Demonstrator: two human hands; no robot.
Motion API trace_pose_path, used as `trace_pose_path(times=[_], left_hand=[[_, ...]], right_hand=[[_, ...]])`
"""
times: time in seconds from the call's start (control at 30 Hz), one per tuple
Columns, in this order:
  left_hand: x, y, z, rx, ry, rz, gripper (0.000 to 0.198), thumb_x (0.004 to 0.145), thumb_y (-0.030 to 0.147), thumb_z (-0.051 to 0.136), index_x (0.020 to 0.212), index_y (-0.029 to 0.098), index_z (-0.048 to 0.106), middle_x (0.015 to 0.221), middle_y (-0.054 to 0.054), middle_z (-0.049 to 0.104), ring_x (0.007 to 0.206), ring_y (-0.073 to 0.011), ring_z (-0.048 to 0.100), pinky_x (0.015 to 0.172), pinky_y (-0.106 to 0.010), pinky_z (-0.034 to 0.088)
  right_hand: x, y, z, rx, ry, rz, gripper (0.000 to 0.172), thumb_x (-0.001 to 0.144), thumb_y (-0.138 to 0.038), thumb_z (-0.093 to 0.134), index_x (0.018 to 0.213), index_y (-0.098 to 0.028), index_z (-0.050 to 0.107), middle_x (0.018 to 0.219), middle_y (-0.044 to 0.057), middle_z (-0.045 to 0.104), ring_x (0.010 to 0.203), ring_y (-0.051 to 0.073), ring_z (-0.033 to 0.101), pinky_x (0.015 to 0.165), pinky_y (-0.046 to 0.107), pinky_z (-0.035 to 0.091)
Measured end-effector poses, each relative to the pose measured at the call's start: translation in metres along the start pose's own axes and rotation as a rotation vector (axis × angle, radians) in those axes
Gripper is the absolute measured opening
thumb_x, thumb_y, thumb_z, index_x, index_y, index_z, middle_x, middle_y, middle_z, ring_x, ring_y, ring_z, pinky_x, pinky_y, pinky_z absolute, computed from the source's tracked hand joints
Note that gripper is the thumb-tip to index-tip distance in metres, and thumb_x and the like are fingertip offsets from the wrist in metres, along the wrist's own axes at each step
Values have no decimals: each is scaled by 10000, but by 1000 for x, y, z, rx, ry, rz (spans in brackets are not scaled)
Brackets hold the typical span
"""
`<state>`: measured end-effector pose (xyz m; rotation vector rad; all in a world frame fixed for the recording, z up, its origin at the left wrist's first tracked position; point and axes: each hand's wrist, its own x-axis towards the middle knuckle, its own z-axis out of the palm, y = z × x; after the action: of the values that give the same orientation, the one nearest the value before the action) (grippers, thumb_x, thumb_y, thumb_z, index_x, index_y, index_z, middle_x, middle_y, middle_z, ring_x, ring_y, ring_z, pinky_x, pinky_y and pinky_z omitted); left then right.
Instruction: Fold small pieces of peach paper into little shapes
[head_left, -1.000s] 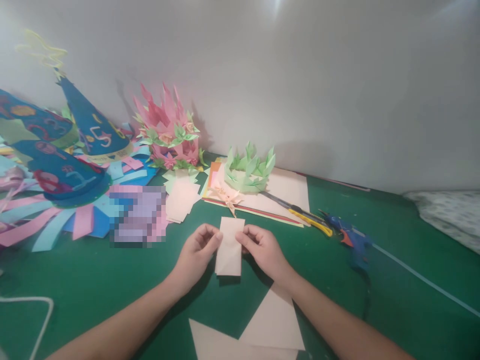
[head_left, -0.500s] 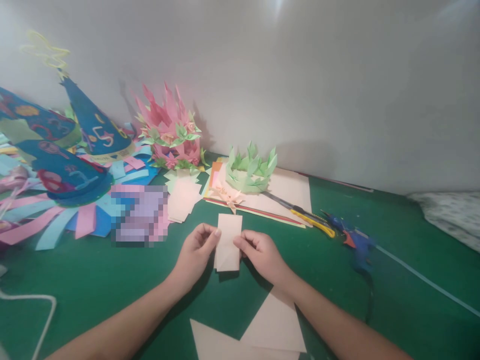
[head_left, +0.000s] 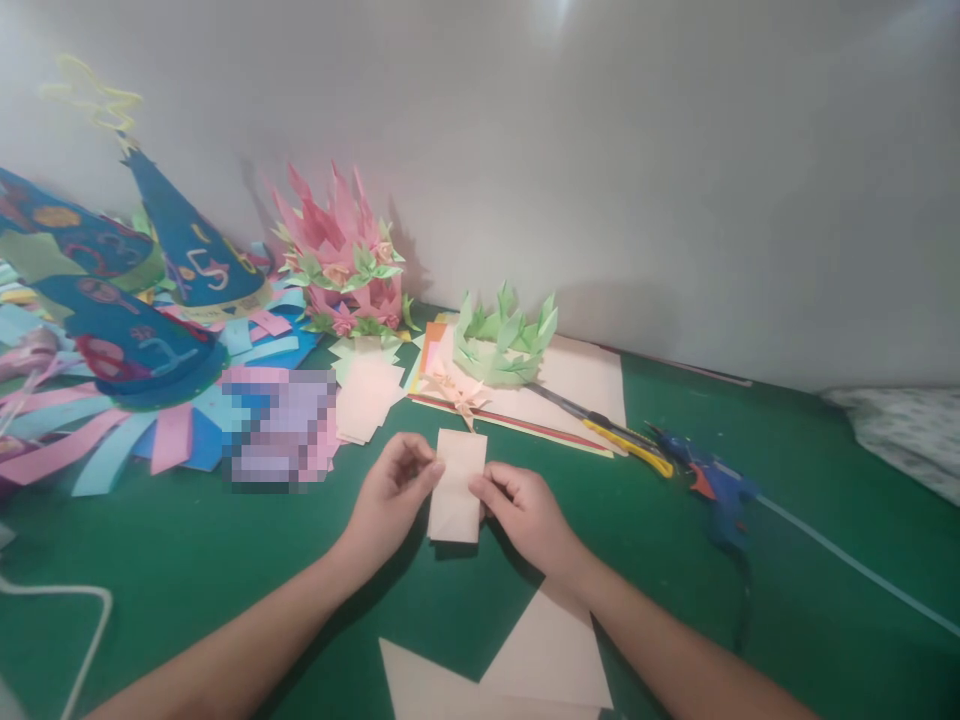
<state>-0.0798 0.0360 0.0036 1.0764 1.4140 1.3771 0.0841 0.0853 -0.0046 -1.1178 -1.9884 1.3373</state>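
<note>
sheets [head_left: 551,655] lie nearest on the green surface [head_left: 292,530]; past them, the left grip [head_left: 394,495] and right grip [head_left: 529,515] pinch opposite long edges of a folded paper [head_left: 457,485] between them; behind it, a green crown [head_left: 499,370] sits on stacked paper [head_left: 592,375], before a grey wall [head_left: 712,180].

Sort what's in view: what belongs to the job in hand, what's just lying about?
Job in hand:
small pale paper, held by left hand and right hand
loose pale sheets, probably

Lying about, apparently:
green paper crown
blue cone hats
glue gun
yellow-handled tool
</note>
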Motion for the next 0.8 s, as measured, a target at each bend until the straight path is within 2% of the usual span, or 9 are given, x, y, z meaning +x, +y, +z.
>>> trace_pose_path(times=[0.07, 0.13, 0.3, 0.53, 0.8], left_hand=[[1, -1, -3, 115, -50, 92, 75, 780, 237, 543, 741, 191, 586, 839, -15, 571, 825, -140, 544, 758, -243, 423], [1, -1, -5, 189, -84, 125, 147, 796, 217, 512, 768, 198, 655, 950, -41, 594, 929, -164, 547, 809, -259, 425], [1, 1, -6, 192, -117, 56, 177, 772, 214, 539, 784, 212, 715, 1010, -44, 619, 917, -171, 588, 783, -268, 479], [2, -1, -5, 279, -33, 134, 201, 811, 243, 502, 903, 194, 674, 1018, -56, 634, 999, -176, 567, 922, -331, 432], [4, -3, -7, 184, 76, 78, 190, 804, 274, 524, 912, 178, 648, 1038, -58, 634, 1021, -183, 557, 955, -344, 399]], right_hand=[[0, 0, 0, -30, -2, -11, 350, 866, -363, 449, 572, -172, 451, 548, -26, 514, 543, 111, 472, 556, 225, 342], [0, -1, 0, -36, -18, -13, 344, 872, -360, 442, 584, -173, 460, 555, -25, 531, 546, 111, 487, 563, 224, 347], [-1, -2, 0, -33, -37, -13, 342, 873, -356, 446, 585, -172, 464, 566, -22, 554, 553, 109, 508, 570, 215, 357], [0, -4, -1, -20, -64, -17, 321, 863, -354, 462, 599, -172, 486, 573, -21, 564, 550, 105, 513, 567, 212, 364], [-1, -9, -1, -86, -123, -26, 201, 801, -282, 536, 634, -170, 539, 566, -23, 581, 509, 89, 459, 513, 202, 333]])
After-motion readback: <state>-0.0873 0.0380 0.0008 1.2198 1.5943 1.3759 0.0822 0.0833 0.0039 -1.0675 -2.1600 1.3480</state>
